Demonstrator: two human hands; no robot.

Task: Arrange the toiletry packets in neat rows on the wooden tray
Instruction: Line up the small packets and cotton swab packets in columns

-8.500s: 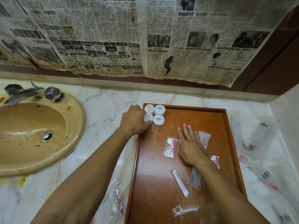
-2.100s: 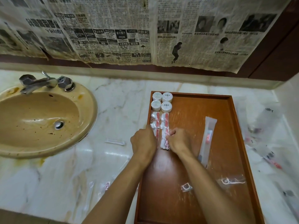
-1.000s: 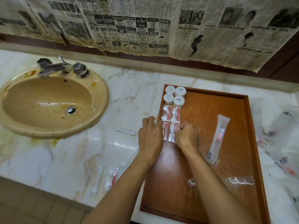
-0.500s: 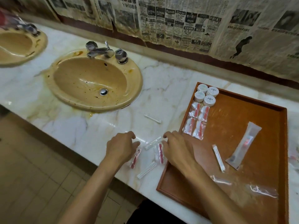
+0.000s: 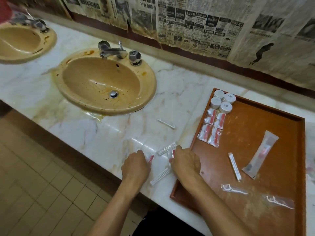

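Low in the frame's centre, the left hand (image 5: 135,165) lies knuckles-up on the marble counter (image 5: 95,133), its fingers curled down over a red-and-clear packet (image 5: 150,158) that peeks out at its upper right edge; whether the fingertips actually pinch it cannot be told. Just to its right, the right hand (image 5: 185,163) curls over a second red-and-clear packet (image 5: 171,155), again covering the contact, so its grip cannot be told either. Between and around the two hands lie slim white stick packets: one (image 5: 166,148) angled just above the hands, another (image 5: 160,176) just below them. A third stick packet (image 5: 166,121) lies apart, higher up toward the sink (image 5: 105,82).

Right of the hands sits the wooden tray (image 5: 300,150). In its upper left corner four round white containers (image 5: 223,101) stand in a two-by-two block, with four red-and-white packets (image 5: 211,128) in two rows directly below them. Toward the tray's middle lie a stick packet (image 5: 234,166) and a long clear toothbrush packet (image 5: 260,156), both loose and angled. Two floss-pick packets (image 5: 234,189) (image 5: 278,201) lie in the lower right of the frame.

Newspaper (image 5: 196,28) covers the wall along the top.
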